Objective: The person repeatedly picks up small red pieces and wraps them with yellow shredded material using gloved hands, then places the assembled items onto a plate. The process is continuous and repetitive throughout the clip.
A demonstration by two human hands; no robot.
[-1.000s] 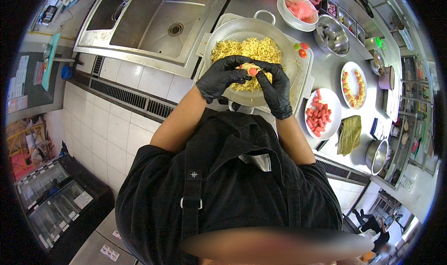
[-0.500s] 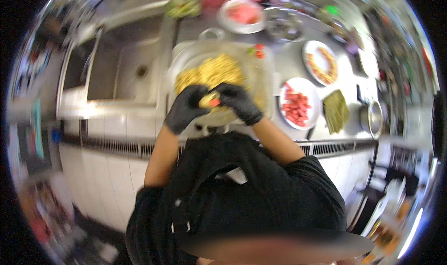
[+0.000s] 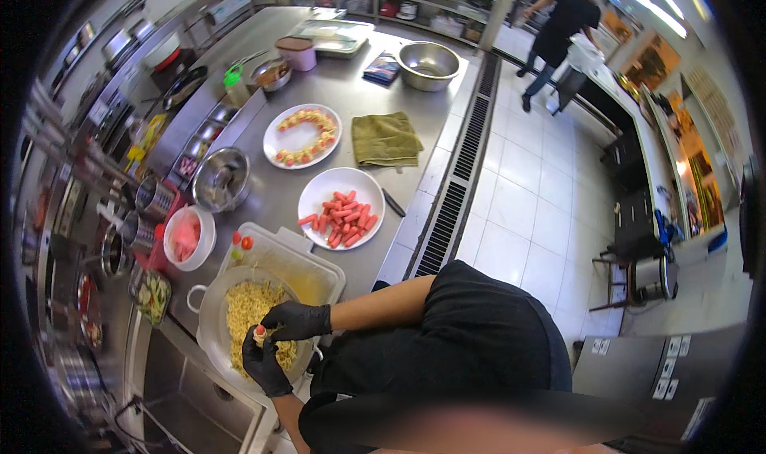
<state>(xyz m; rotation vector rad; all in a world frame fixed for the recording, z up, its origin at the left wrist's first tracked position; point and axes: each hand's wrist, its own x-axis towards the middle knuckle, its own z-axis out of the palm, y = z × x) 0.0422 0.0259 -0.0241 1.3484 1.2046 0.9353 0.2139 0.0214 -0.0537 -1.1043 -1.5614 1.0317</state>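
Fingers (image 3: pixel 270 320) of the right hand (image 3: pixel 302 321), in a black glove, are bent in close together against a small piece of pink sausage wrapped in yellow noodles (image 3: pixel 260 335); those of the left hand (image 3: pixel 266 368), gloved the same, curl round it from the other side. Between them the two hands have hold of it, its reddish tip showing at the top, though the gloves cover much of the grip. They hold it over a wide, round, pale metal pan (image 3: pixel 206 326) with loop handles, where a heap of loose, curly yellow noodles (image 3: pixel 246 304) lies beneath.

Under the pan sits a pale rectangular tray (image 3: pixel 325 277), and by its corner I can see small red tomatoes (image 3: pixel 246 242). Just beyond, on the brushed-steel tabletop (image 3: pixel 351 79), a round white plate (image 3: pixel 317 189) carries a pile of short pink-red sausage pieces (image 3: pixel 345 216), with a dark-handled utensil (image 3: pixel 393 203) beside its rim. Farther along, a second white plate (image 3: pixel 297 141) bears wrapped pieces (image 3: pixel 325 129) laid in an open curve. Next to that lies a folded olive-green cloth (image 3: pixel 387 140), with a deep steel bowl (image 3: pixel 428 65) near the edge. Across the tiled floor, another person (image 3: pixel 565 23) in dark clothes stands well apart.
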